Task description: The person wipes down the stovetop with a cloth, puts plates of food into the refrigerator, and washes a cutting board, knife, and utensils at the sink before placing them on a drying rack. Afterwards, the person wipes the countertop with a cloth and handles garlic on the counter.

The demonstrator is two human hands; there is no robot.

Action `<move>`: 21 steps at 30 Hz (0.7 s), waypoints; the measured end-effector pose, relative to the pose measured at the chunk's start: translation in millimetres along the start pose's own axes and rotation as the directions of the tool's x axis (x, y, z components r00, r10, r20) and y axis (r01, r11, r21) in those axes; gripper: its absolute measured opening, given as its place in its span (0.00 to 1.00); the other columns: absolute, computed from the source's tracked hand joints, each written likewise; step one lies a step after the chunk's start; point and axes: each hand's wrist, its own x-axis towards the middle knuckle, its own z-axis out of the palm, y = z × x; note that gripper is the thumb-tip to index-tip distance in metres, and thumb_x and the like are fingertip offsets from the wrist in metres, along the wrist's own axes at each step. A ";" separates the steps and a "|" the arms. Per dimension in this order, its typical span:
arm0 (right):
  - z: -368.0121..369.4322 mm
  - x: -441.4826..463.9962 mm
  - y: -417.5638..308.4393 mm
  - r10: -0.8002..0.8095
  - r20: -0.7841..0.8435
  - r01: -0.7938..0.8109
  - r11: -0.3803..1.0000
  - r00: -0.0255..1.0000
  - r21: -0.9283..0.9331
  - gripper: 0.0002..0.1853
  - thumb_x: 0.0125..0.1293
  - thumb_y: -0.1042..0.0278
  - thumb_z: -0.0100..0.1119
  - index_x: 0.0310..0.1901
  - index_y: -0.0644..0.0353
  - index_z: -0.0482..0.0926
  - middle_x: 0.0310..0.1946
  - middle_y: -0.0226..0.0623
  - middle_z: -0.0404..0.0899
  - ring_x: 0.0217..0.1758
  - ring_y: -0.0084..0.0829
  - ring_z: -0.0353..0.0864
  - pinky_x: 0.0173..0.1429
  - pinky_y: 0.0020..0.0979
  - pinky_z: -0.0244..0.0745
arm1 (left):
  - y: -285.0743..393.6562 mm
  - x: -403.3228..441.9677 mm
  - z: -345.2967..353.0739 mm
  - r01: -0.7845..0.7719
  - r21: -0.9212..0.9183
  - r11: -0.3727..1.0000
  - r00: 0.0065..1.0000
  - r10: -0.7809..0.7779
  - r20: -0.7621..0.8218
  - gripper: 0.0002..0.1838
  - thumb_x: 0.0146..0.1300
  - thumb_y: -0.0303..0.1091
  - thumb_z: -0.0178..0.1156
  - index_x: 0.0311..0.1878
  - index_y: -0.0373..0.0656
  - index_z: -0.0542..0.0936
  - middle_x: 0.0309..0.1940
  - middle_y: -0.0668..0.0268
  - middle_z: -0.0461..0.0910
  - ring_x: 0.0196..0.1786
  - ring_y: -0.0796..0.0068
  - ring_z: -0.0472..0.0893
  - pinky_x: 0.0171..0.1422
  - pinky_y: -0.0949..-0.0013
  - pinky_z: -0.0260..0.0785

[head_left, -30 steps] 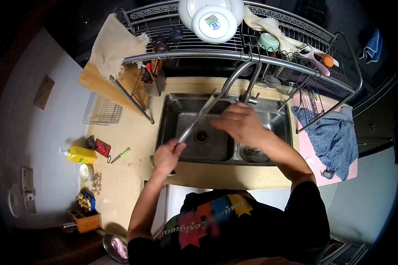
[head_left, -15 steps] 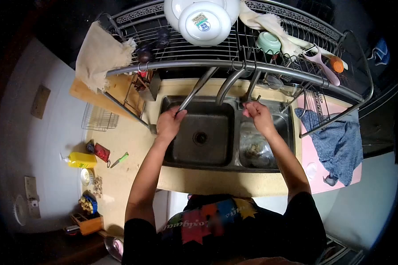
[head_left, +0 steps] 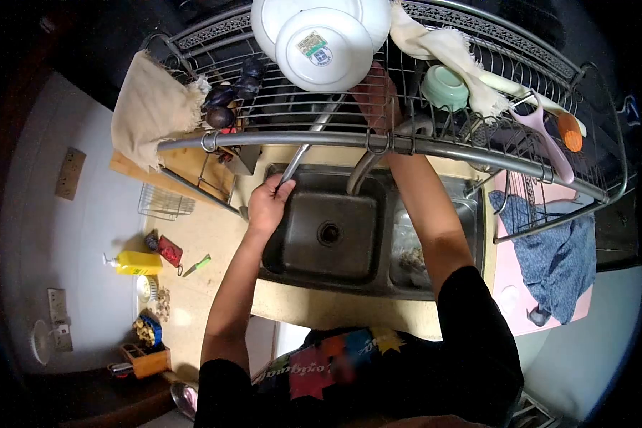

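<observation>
My left hand (head_left: 267,207) is closed round the near end of a long metal utensil (head_left: 303,148), above the left edge of the sink (head_left: 321,282). The utensil slants up and away, its far part passing behind the rack's front bar. My right hand (head_left: 375,96) reaches beneath the wire dish rack (head_left: 278,137), past the faucet (head_left: 364,170), and is seen through the rack's wires; its fingers are too obscured to make out. Above the left of that hand, white dishes (head_left: 324,53) stand on the rack.
A green bowl (head_left: 445,88), a pink utensil (head_left: 549,146) and beige cloths (head_left: 153,110) are on the rack. A yellow bottle (head_left: 137,262) and a green-handled knife (head_left: 198,265) lie left on the counter. A blue cloth (head_left: 560,246) lies over a pink board at right.
My right hand has moved from over the sinks to under the rack behind the faucet. My left hand moved up and left, and the utensil's far end now points under the rack.
</observation>
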 end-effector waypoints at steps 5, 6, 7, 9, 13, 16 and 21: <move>1.9 25.8 7.7 0.039 0.433 -0.177 0.943 0.900 0.282 0.18 0.69 0.64 0.47 0.58 0.61 0.67 0.49 0.41 0.75 0.50 0.36 0.78 0.49 0.38 0.82 | -6.9 4.9 -1.8 0.102 0.001 0.995 0.995 -0.102 0.022 0.11 0.61 0.40 0.61 0.44 0.46 0.81 0.28 0.56 0.80 0.30 0.66 0.79 0.39 0.69 0.70; 21.3 17.4 5.2 -0.035 0.228 -0.002 0.987 0.973 0.163 0.18 0.69 0.62 0.47 0.57 0.61 0.68 0.48 0.41 0.75 0.48 0.36 0.79 0.47 0.38 0.82 | -5.7 5.2 -2.9 0.106 0.003 0.994 0.994 -0.106 0.020 0.11 0.61 0.40 0.61 0.44 0.46 0.81 0.28 0.56 0.80 0.30 0.66 0.79 0.39 0.69 0.70; 28.3 21.8 4.3 -0.059 0.127 0.050 0.996 0.990 0.074 0.18 0.69 0.61 0.47 0.57 0.61 0.68 0.48 0.40 0.76 0.48 0.36 0.79 0.47 0.37 0.82 | -2.3 5.4 -4.4 0.122 0.006 0.993 0.992 -0.122 0.030 0.11 0.61 0.40 0.61 0.44 0.46 0.81 0.28 0.57 0.80 0.30 0.67 0.79 0.38 0.69 0.70; 40.9 27.1 4.6 -0.078 0.085 0.077 0.997 0.993 0.024 0.19 0.69 0.58 0.47 0.56 0.59 0.69 0.48 0.39 0.76 0.47 0.35 0.79 0.46 0.37 0.82 | -1.4 6.8 -4.4 0.139 0.013 0.990 0.990 -0.139 0.037 0.11 0.61 0.40 0.61 0.43 0.46 0.81 0.28 0.57 0.80 0.29 0.67 0.79 0.38 0.69 0.70; 41.0 23.4 5.0 -0.102 0.087 0.102 0.995 0.991 0.008 0.19 0.69 0.53 0.46 0.54 0.57 0.70 0.47 0.37 0.77 0.46 0.33 0.79 0.43 0.35 0.81 | -1.8 13.2 2.3 0.033 -0.026 0.999 0.999 -0.033 0.001 0.12 0.61 0.41 0.61 0.43 0.46 0.80 0.27 0.57 0.80 0.28 0.67 0.78 0.36 0.69 0.69; 31.8 12.4 7.8 -0.153 0.104 0.150 0.988 0.983 0.035 0.20 0.69 0.50 0.46 0.53 0.56 0.71 0.46 0.36 0.77 0.44 0.32 0.79 0.41 0.34 0.80 | 16.7 18.7 4.0 -0.020 -0.013 1.000 1.000 0.021 0.006 0.12 0.61 0.41 0.61 0.43 0.45 0.80 0.27 0.57 0.80 0.28 0.65 0.78 0.36 0.68 0.69; 41.4 20.3 1.0 -0.078 -0.114 0.062 0.989 0.990 -0.134 0.20 0.69 0.46 0.44 0.48 0.54 0.74 0.41 0.34 0.79 0.38 0.28 0.80 0.38 0.32 0.80 | 26.5 39.3 15.5 -0.148 -0.023 0.989 0.988 0.147 -0.043 0.12 0.61 0.42 0.61 0.42 0.45 0.81 0.28 0.56 0.80 0.29 0.61 0.79 0.36 0.66 0.69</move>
